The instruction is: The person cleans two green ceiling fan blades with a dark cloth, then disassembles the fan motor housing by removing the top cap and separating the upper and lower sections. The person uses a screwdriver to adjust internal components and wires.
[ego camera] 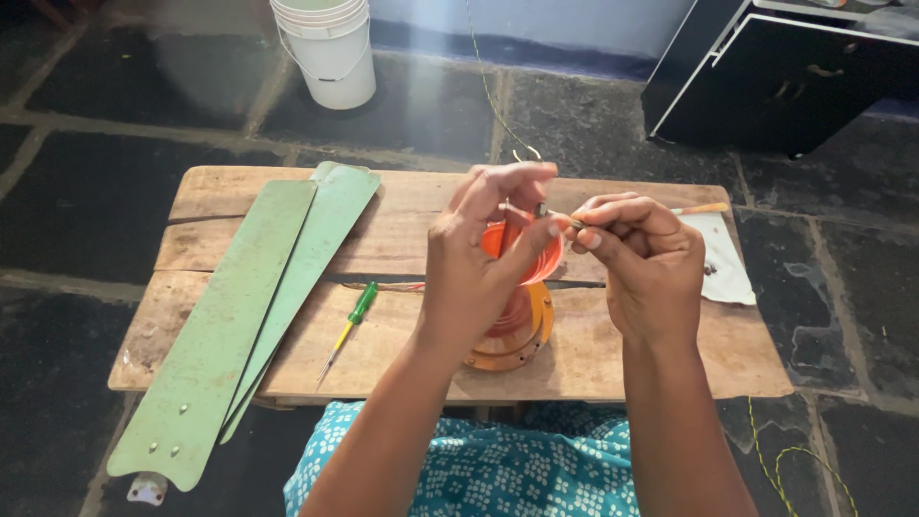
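Now, hands: left hand [479, 258] and right hand [641, 258] meet above the low wooden plank table [613, 354], fingertips pinched shut on a small metal piece [543, 209], apparently to steady it.
Piece location: held in the air over the orange round coil part [522, 330], which rests near the table's middle.
Left side: two long pale-green metal fan blades [249, 306] lie flat, overhanging the near edge.
Between: green-handled screwdriver [352, 324], untouched.
Right side: white paper sheet [723, 258].
Beyond: white plastic bucket [330, 48], black cabinet [775, 77].
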